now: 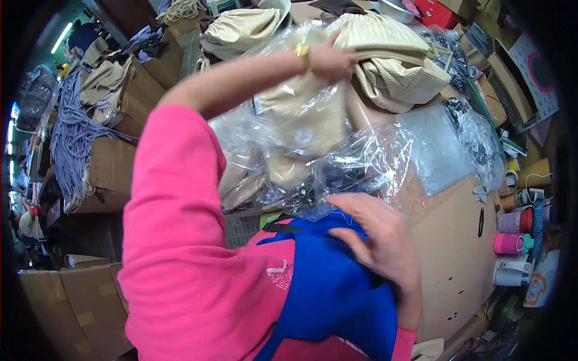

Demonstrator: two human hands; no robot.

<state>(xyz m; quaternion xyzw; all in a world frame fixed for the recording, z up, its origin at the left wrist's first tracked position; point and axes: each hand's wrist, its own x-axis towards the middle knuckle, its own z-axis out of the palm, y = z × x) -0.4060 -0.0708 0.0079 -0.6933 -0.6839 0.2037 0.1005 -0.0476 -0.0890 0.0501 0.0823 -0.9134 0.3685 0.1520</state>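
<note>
My left hand, with a gold bracelet at the wrist, reaches far across the table and grips the edge of a cream woven bag. A clear plastic wrapper hangs under that arm, with cream fabric inside it. My right hand is close to my body, fingers spread, resting against the blue apron I wear over a pink top. Its fingertips lie near the lower edge of the crumpled clear plastic.
Another cream bag lies at the back. The brown cardboard tabletop carries clear bags of dark small parts, a pink tape roll and boxes at right. Cardboard cartons with grey cords stand at left.
</note>
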